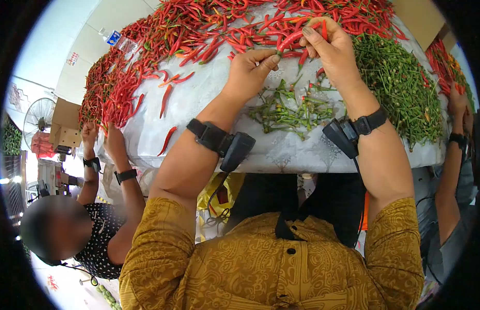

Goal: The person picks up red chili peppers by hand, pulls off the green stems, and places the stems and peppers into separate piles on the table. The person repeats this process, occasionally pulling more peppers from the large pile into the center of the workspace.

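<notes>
A red chili pepper (290, 39) is stretched between my two hands above the table. My left hand (253, 72) is closed, thumb and forefinger pinching the pepper's stem end. The thumb and fingers of my right hand (330, 51) grip its other end. A second red chili (324, 30) pokes up between the fingers of that right hand. Below my hands lies a small scatter of green chili stems (297, 108). Behind them spreads a broad heap of red chilies (198, 26) with green stems.
A large pile of green stems (400, 88) lies to the right. Loose chilies (166, 140) dot the pale tablecloth (198, 88). A plastic bottle (118, 41) rests among the peppers. Co-workers' hands (108, 137) work at the left edge, and another person's arm (454, 129) reaches in at right.
</notes>
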Demonstrator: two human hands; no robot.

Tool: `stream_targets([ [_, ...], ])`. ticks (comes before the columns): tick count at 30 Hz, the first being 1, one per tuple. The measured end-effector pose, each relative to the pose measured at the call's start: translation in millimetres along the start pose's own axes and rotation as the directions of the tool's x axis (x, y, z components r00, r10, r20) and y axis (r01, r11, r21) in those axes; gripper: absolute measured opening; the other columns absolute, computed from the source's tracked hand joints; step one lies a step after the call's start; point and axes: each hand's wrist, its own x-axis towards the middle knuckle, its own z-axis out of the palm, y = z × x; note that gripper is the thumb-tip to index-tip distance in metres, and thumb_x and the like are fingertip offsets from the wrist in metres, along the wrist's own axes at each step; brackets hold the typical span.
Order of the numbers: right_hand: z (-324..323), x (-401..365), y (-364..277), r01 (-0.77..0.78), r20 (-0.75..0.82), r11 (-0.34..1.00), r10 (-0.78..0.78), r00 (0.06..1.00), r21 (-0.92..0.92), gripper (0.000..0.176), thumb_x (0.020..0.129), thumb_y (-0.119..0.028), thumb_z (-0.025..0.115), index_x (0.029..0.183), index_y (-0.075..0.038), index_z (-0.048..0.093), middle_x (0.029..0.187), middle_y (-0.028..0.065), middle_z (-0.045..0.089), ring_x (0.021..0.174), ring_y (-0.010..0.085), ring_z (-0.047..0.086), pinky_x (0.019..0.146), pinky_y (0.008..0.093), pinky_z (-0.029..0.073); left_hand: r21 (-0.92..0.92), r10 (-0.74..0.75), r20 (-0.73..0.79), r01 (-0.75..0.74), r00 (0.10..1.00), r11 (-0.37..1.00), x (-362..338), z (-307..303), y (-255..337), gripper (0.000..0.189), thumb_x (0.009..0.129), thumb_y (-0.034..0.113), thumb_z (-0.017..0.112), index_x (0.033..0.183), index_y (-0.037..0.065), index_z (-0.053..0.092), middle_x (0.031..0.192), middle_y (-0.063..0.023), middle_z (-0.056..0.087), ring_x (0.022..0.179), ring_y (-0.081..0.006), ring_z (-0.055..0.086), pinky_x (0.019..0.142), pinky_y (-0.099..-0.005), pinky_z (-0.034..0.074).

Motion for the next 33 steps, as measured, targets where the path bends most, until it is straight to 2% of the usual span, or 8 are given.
stream_targets([
  [10, -1.0, -3.3, -0.4, -0.146, 0.079, 0.981, 0.157, 0.984, -0.127, 0.020, 0.084, -0.024, 0.053, 0.087, -0.005, 0.059, 0.060, -0.0028, 0.047, 0.051, 0.0045, 0.041, 0.048, 0.0203, 0.035, 0.047, -0.101, 0.094, 0.096, 0.990, 0.994, -3.0, -2.0, 7.9, 0.019, 0.083, 0.015, 0.055, 0.094, 0.001, 0.062, 0.065, 0.0029, 0.050, 0.058, -0.0049, 0.041, 0.051, -0.0204, 0.035],
  [18, -11.7, -1.2, 7.7, -0.334, 0.080, 0.933, 0.326, 0.942, 0.133, 0.025, 0.085, -0.028, 0.051, 0.084, -0.004, 0.056, 0.063, -0.0007, 0.049, 0.055, 0.0075, 0.044, 0.051, 0.0221, 0.035, -0.020, 0.125, 0.202, -0.124, 0.971, 0.992, -5.6, 0.2, 8.6, 0.016, 0.082, 0.013, 0.055, 0.090, 0.002, 0.063, 0.069, 0.0002, 0.053, 0.059, -0.0057, 0.042, 0.053, -0.0211, 0.035],
  [21, -21.5, 3.6, 10.9, -0.321, -0.083, 0.936, 0.335, 0.938, 0.146, 0.023, 0.085, -0.026, 0.050, 0.083, -0.004, 0.056, 0.067, 0.0006, 0.051, 0.057, 0.0082, 0.046, 0.052, 0.0227, 0.036, -0.048, 0.079, 0.265, -0.069, 0.961, 0.996, -7.2, 0.9, 13.0, 0.014, 0.081, 0.010, 0.056, 0.087, 0.001, 0.063, 0.073, -0.0019, 0.055, 0.064, -0.0068, 0.045, 0.057, -0.0220, 0.037],
  [23, -30.7, 7.1, 9.7, -0.251, -0.014, 0.953, 0.257, 0.966, 0.168, 0.022, 0.086, -0.025, 0.049, 0.083, -0.004, 0.056, 0.071, 0.0014, 0.052, 0.059, 0.0085, 0.048, 0.053, 0.0229, 0.038, -0.096, 0.055, 0.247, -0.032, 0.967, 0.995, -7.5, -1.3, 7.2, 0.014, 0.081, 0.011, 0.055, 0.086, 0.000, 0.063, 0.075, -0.0028, 0.057, 0.066, -0.0082, 0.048, 0.060, -0.0228, 0.038],
  [25, -31.2, 8.7, -0.2, -0.180, -0.142, 0.983, 0.184, 0.973, 0.041, 0.022, 0.087, -0.025, 0.047, 0.083, -0.005, 0.056, 0.075, 0.0028, 0.055, 0.064, 0.0097, 0.052, 0.058, 0.0252, 0.042, -0.144, 0.028, 0.230, 0.005, 0.973, 0.990, -6.0, -6.5, 3.7, 0.015, 0.080, 0.011, 0.055, 0.085, -0.001, 0.062, 0.076, -0.0038, 0.058, 0.069, -0.0095, 0.050, 0.063, -0.0235, 0.040],
  [27, -43.5, 12.2, -2.2, -0.176, -0.041, 0.981, 0.173, 0.984, -0.086, 0.024, 0.085, -0.024, 0.051, 0.082, 0.000, 0.056, 0.078, 0.0033, 0.058, 0.069, 0.0129, 0.055, 0.064, 0.0288, 0.045, -0.111, 0.050, 0.266, -0.021, 0.963, 0.994, -3.4, -11.7, 2.7, 0.019, 0.079, 0.015, 0.055, 0.083, -0.001, 0.062, 0.080, -0.0061, 0.059, 0.076, -0.0128, 0.053, 0.068, -0.0252, 0.040],
  [29, -41.4, 7.7, -11.9, -0.045, 0.080, 0.685, 0.150, 0.985, -0.727, 0.017, 0.076, -0.014, 0.058, 0.079, 0.003, 0.056, 0.079, 0.0081, 0.060, 0.072, 0.0190, 0.058, 0.067, 0.0317, 0.045, -0.073, 0.037, 0.240, -0.020, 0.970, 0.997, -3.5, -10.4, 4.5, 0.020, 0.079, 0.017, 0.055, 0.084, -0.001, 0.062, 0.081, -0.0065, 0.059, 0.078, -0.0134, 0.052, 0.070, -0.0256, 0.040],
  [33, -41.9, 2.2, -11.6, 0.090, 0.228, 0.401, 0.311, 0.923, -0.912, 0.015, 0.063, -0.004, 0.060, 0.076, 0.002, 0.057, 0.077, 0.0136, 0.060, 0.071, 0.0262, 0.058, 0.065, 0.0339, 0.044, -0.021, 0.018, 0.201, -0.014, 0.979, 1.000, -3.2, -9.7, 2.3, 0.021, 0.078, 0.018, 0.056, 0.085, -0.001, 0.062, 0.085, -0.0069, 0.058, 0.083, -0.0139, 0.051, 0.072, -0.0261, 0.039],
])
